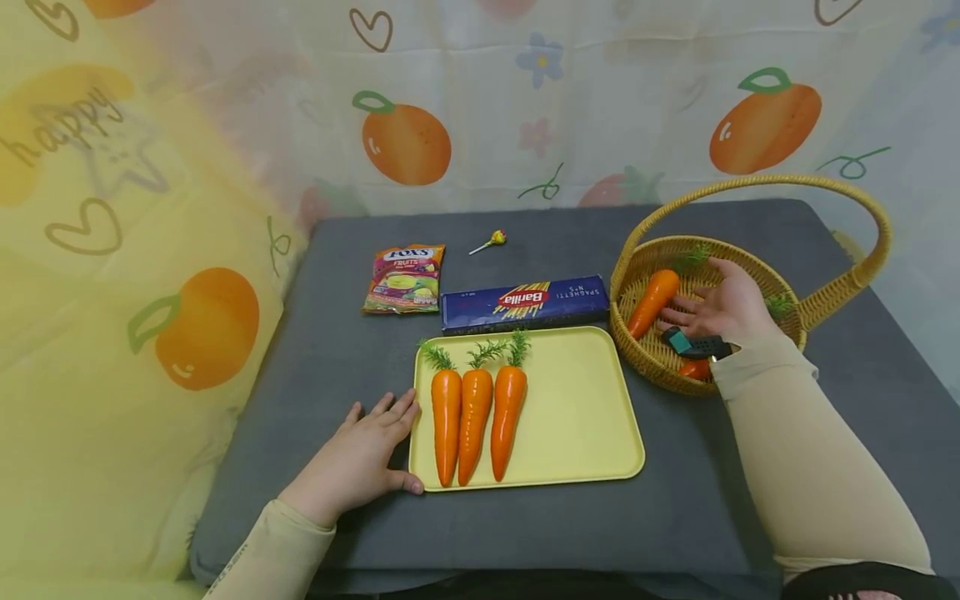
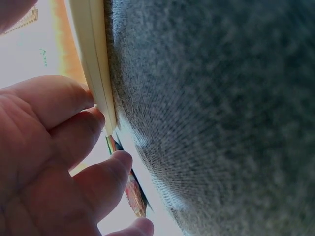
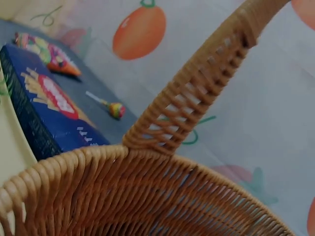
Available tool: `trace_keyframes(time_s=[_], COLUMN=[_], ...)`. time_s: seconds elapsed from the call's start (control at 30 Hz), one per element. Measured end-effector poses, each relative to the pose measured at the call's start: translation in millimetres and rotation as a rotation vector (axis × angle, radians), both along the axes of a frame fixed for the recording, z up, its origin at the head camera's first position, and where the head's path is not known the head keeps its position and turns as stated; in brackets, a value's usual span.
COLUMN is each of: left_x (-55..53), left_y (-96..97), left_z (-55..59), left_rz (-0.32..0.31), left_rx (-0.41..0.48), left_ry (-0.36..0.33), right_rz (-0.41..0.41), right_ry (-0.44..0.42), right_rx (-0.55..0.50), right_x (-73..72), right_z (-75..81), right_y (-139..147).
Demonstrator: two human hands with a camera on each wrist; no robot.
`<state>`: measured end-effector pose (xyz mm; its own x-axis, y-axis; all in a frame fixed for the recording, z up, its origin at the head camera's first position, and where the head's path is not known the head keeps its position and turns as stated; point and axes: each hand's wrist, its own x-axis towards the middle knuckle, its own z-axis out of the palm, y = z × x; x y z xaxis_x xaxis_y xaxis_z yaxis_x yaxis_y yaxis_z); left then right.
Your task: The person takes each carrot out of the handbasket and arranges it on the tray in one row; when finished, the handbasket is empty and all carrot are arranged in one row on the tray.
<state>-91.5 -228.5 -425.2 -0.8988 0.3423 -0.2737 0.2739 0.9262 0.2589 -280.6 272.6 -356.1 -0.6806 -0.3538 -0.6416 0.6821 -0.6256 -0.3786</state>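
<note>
A yellow tray (image 1: 585, 417) lies on the grey table with three orange carrots (image 1: 476, 417) side by side on its left half, green tops pointing away. My left hand (image 1: 390, 437) rests flat on the table, its straight fingers (image 2: 74, 101) touching the tray's rim (image 2: 93, 73). My right hand (image 1: 712, 308) reaches into the wicker basket (image 1: 637, 350), fingers spread and holding nothing, just beside a carrot (image 1: 652, 302) lying inside. Another carrot (image 1: 696, 369) shows partly under that wrist.
A blue Barilla spaghetti box (image 1: 525, 303) lies just behind the tray, also seen as the box (image 3: 44, 105). A candy bag (image 1: 405, 277) and a lollipop (image 1: 491, 241) lie farther back. The basket handle (image 3: 197, 93) arches overhead. A patterned curtain surrounds the table.
</note>
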Motion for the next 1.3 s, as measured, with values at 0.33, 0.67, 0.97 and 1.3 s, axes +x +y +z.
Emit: trace_keyframes(time_s=[0.33, 0.67, 0.97, 1.3], left_x=[0.6, 1.1, 0.2, 0.3], left_y=[-0.2, -0.3, -0.4, -0.5], left_z=[-0.9, -0.7, -0.3, -1.5], left_rz=[0.005, -0.006, -0.002, -0.005], left_rx=[0.006, 0.000, 0.010, 0.011], left_ry=[0.001, 0.012, 0.005, 0.017], right_rz=[0.170, 0.312, 0.481, 0.245], right_ry=[0.098, 0.156, 0.334, 0.209], right_rx=[0.253, 0.442, 0.705, 0.493], right_x=[-19.1, -21.9, -23.9, -14.9], right_z=[-10.9, -20.3, -28.3, -12.8], right_y=[-13.1, -21.1, -24.1, -25.2])
